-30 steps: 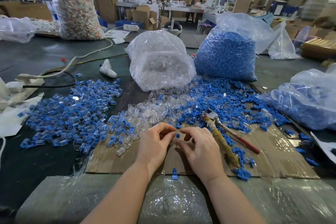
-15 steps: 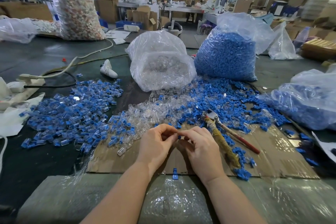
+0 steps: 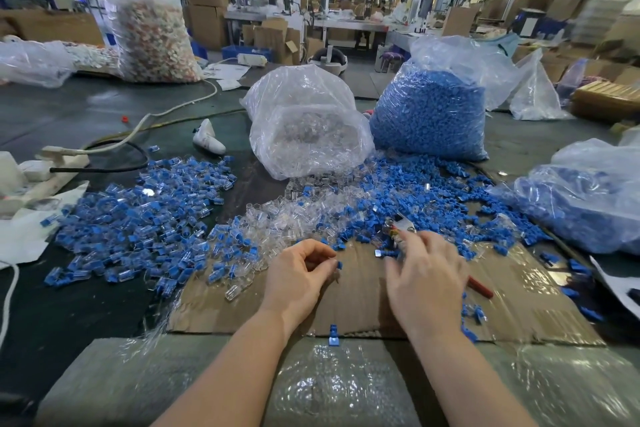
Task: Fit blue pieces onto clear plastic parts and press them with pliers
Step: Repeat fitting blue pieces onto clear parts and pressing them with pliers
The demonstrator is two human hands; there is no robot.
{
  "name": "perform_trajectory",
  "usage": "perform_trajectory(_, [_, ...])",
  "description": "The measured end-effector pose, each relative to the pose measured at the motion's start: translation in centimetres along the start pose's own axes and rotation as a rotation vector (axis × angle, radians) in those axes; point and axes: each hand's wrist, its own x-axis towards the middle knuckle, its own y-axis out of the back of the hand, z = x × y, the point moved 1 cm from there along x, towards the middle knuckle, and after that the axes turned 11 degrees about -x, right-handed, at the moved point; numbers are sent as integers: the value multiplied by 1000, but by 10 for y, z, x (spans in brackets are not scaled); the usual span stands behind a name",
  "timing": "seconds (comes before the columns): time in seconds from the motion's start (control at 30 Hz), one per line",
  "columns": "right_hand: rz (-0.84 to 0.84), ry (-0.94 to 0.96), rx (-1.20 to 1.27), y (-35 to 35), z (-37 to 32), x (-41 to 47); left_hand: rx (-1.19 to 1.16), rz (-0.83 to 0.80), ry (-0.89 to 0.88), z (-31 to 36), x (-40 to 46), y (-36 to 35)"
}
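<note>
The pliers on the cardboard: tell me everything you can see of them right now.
The pliers lie on the cardboard sheet, metal nose pointing away into the loose blue pieces. The right hand lies over their middle with fingers spread, hiding most of both handles; only a red handle tip shows beyond the hand. Whether the hand grips them cannot be told. The jaws look nearly closed.

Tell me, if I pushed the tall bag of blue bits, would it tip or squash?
The blue bag sits wide and packed full, so it would probably slump rather than tip. It likely feels heavy. Its thin plastic looks floppy, and blue pieces already lie spilled at its base, so more might slide out.
</note>
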Motion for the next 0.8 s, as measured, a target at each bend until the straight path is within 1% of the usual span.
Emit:
perform_trajectory(0.07, [-217,-136,-217,3,16,6,-16,-4,-2,1,0,0])
perform_trajectory(0.13, [-382,-203,-282,5,28,10,2,0,-17,1,0,0])
perform_trajectory(0.23, [-479,-194,-299,6,35,14,37,12,-33,1,1,0])
perform_trajectory(0.37, [-485,-163,-311,7,33,17,45,23,-21,-1,3,1])
perform_trajectory(0.57, [-471,-195,-214,11,27,21,0,31,20,0,5,2])
perform_trajectory(0.7, [-392,-96,-171,20,23,24,-120,82,68,2,9,3])
perform_trajectory(0.8, [-415,24,-19,29,13,24,-301,138,176,2,13,4])
